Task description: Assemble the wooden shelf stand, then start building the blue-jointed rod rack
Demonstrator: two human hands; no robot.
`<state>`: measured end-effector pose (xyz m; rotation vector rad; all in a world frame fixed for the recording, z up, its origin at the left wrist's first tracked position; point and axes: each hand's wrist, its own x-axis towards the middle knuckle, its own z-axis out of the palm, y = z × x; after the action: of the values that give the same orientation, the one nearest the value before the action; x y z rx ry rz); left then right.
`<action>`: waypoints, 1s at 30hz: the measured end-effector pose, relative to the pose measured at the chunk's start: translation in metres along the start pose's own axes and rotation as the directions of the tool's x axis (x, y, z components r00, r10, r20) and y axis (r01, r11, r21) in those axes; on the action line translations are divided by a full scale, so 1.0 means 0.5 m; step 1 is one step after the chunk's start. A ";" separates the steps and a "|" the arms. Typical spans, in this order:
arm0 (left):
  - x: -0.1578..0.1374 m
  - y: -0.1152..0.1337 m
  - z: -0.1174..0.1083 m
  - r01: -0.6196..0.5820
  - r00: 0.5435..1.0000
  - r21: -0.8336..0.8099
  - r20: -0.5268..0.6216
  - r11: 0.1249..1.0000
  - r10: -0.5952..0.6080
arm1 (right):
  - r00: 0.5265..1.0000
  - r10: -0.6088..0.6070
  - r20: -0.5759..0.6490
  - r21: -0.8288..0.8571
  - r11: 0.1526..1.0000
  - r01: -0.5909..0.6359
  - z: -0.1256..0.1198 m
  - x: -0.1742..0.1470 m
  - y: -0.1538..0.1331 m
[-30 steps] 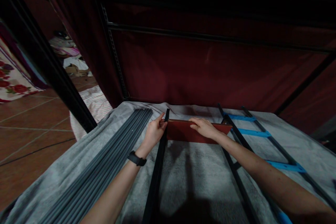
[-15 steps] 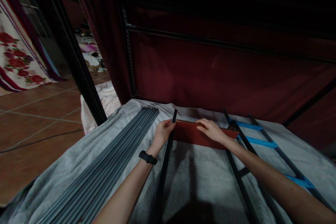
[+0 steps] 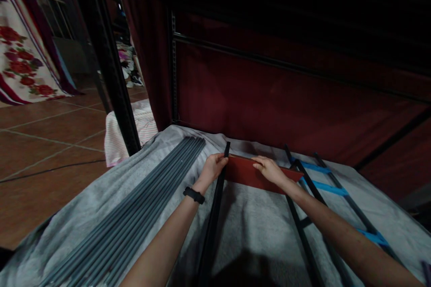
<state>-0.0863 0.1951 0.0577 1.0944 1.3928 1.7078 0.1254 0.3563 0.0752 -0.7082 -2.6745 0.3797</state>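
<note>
A flat, reddish-brown panel is held on its long edge above a grey blanket, between two dark metal bars. It is shaped as a long, narrow rectangle; its broad face is smooth and evenly coloured, and its thin upper edge is marked by a lighter brown line near the left end. The panel is slanted in the view, its right end seen lower than its left and tapered to a pointed corner.

The hands are set apart along it. The left hand, with a black wristband worn below it, is closed on the left black bar, at the spot where the panel's left end is met; whether the panel is also pinched there cannot be told. The panel's top edge is gripped near the middle by the right hand, with fingertips laid on the front face. The right black bar is seen beneath the right end.

To the left, a bundle of grey rods is laid side by side on the blanket. To the right, dark rails are spanned by blue crosspieces.
</note>
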 end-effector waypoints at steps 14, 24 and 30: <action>0.017 -0.033 -0.001 0.020 0.996 -0.012 -0.091 1.000 -0.021 | 0.998 0.042 0.044 -0.017 0.999 -0.041 0.003 0.019 -0.031; 0.036 -0.038 0.003 0.087 0.972 -0.202 -0.198 0.975 -0.128 | 0.998 0.015 0.055 -0.018 1.000 -0.014 0.000 0.021 -0.027; 0.044 -0.047 0.008 0.070 0.966 -0.135 -0.239 0.988 -0.101 | 0.999 0.025 0.032 -0.045 0.999 -0.024 0.006 0.021 -0.023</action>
<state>-0.0922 0.2212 0.0394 0.7629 1.4355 1.8885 0.1108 0.3517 0.0791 -0.7553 -2.7148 0.3411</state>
